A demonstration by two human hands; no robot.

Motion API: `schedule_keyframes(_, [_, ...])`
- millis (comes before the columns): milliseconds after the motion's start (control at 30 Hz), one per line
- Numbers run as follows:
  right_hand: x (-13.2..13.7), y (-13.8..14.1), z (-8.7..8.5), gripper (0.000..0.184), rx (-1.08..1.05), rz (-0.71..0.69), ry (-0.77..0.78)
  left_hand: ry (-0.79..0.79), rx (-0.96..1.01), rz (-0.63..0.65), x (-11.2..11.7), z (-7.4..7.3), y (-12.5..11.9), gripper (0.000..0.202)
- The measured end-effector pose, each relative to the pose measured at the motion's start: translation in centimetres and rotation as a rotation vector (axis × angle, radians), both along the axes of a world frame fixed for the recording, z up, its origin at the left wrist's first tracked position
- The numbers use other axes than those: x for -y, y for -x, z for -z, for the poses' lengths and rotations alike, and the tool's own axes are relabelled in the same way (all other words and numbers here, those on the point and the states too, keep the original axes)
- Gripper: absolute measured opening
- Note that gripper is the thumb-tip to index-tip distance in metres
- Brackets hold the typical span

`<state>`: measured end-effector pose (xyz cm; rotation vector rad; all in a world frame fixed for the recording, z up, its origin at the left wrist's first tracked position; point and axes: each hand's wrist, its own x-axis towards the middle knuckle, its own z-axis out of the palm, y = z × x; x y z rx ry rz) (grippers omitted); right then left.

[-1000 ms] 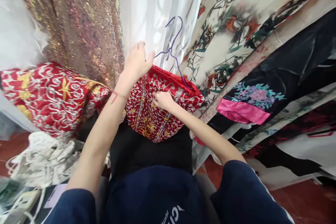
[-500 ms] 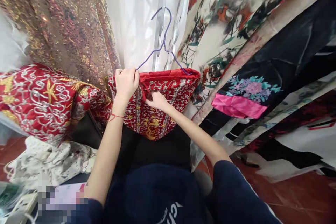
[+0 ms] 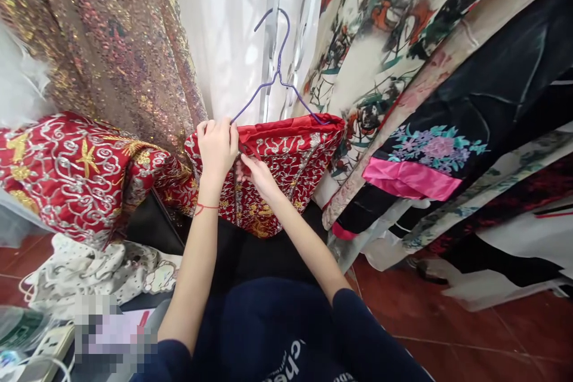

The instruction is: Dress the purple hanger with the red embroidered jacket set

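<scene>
A red bodice [image 3: 290, 170] with silver and gold embroidery hangs pointed end down on a purple wire hanger [image 3: 280, 68]. At the bodice's upper left edge, my left hand [image 3: 217, 146] is closed over the red trim and the hanger's lower left end. Just below and to the right, my right hand [image 3: 258, 178] is in front of the bodice, thumb and fingertips drawn together close to my left hand. What lies between those fingertips is too small to make out.
A matching red embroidered garment [image 3: 85, 173] is bunched at left, above a spotted white cloth [image 3: 102, 271]. A power strip [image 3: 56, 343] sits at lower left. Sequined fabric [image 3: 111, 42] hangs behind; a floral garment [image 3: 358, 65] and a black one with pink trim [image 3: 412, 179] hang right.
My right hand has shifted slightly left, toward my left hand, and the red ribbon it pinched no longer shows clearly. My left hand keeps its grip on the bodice's edge.
</scene>
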<state>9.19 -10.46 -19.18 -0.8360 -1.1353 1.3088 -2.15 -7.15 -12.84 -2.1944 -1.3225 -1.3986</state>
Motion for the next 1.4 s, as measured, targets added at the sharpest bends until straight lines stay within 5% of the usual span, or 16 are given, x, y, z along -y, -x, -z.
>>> schedule_keyframes(167, [0.5, -0.4, 0.6, 0.050, 0.025, -0.016, -0.079, 0.030, -0.045, -0.013, 0.0, -0.3, 0.4, 0.038])
schedule_keyframes(367, [1.6, -2.9, 2.0, 0.053, 0.325, 0.013, -0.230, 0.073, -0.035, 0.025, -1.6, -0.5, 1.1, 0.039])
schedule_keyframes(533, [2.2, -6.7, 6.3, 0.051, 0.597, 0.320, -0.026, 0.085, -0.018, 0.017, -2.4, -0.3, 0.9, 0.039])
schedule_keyframes(733, [2.6, -8.4, 10.7, 0.040, 0.773, 0.372, 0.166, 0.060, -0.015, 0.046, -2.1, 0.2, 0.3, 0.033])
schedule_keyframes(833, [2.2, -7.0, 9.5, 0.026, 0.869, 0.371, 0.161, 0.057, -0.026, 0.056, -2.0, 0.2, 0.5, 0.031])
schedule_keyframes(967, [1.8, -4.0, 5.3, 0.016, 0.917, 0.406, -0.005, 0.077, -0.063, 0.057, -1.6, 0.0, 1.0, 0.035])
schedule_keyframes(1133, [1.5, 0.1, 0.5, 0.022, 0.605, 0.434, -0.351, 0.085, -0.086, 0.066, -1.1, -0.3, 1.3, 0.038])
schedule_keyframes(1400, [0.1, 2.0, -0.9, 0.018, 0.328, 0.460, -0.274, 0.066, -0.204, 0.080, -0.9, -0.8, 2.1, 0.041])
